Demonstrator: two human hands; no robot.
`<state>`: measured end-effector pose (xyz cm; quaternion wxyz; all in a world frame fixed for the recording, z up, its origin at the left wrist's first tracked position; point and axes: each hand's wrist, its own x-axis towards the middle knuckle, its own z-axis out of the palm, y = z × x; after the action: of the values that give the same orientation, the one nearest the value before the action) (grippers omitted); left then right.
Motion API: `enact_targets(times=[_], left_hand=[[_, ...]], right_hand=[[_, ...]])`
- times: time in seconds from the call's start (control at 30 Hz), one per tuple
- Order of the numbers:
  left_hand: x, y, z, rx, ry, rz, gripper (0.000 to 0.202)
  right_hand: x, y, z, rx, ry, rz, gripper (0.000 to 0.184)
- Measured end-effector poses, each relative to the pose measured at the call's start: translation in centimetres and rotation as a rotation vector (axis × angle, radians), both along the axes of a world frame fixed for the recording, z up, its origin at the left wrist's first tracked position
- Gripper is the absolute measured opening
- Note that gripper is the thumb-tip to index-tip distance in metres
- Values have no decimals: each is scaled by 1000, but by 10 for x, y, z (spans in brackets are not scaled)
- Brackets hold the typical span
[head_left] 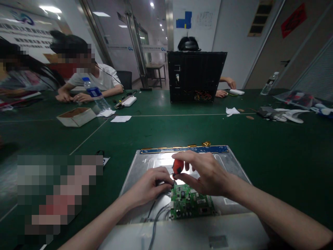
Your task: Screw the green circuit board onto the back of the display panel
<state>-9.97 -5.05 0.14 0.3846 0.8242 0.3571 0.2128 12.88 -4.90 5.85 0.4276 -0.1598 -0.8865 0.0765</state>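
Note:
A silver metal panel (145, 166) lies flat on the green table in front of me, with a blue strip board (205, 149) along its far edge. A green circuit board (191, 205) sits on the panel near me, with grey cables (156, 218) running from its left side. My right hand (205, 175) is closed round an orange-handled screwdriver (178, 166) held upright over the board's top left corner. My left hand (152, 185) is closed in a pinch beside the screwdriver's tip, at the board's corner; what it pinches is hidden.
A black computer case (196, 76) stands across the table with a person behind it. Two people sit at the far left by a water bottle (95, 95) and a cardboard box (76, 116). Paper scraps (121, 118), another bottle (269, 83) and clutter lie far right.

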Motion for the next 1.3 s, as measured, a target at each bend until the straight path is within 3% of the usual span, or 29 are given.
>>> enact_targets(times=[0.27, 0.53, 0.83, 1.13, 1.3], left_hand=[[-1, 0, -1, 23, 2, 14, 10], [-2, 1, -3, 13, -1, 5, 9], [-2, 0, -3, 12, 30, 32, 11], [-3, -1, -4, 45, 12, -7, 13], [-3, -1, -4, 64, 22, 14, 13]], right_hand=[[0, 0, 0, 118, -55, -87, 25], [3, -2, 4, -12, -67, 41, 33], [0, -2, 1, 63, -92, -57, 26], [5, -3, 4, -43, -131, 46, 44], [3, -3, 3, -1, -118, 0, 36]])
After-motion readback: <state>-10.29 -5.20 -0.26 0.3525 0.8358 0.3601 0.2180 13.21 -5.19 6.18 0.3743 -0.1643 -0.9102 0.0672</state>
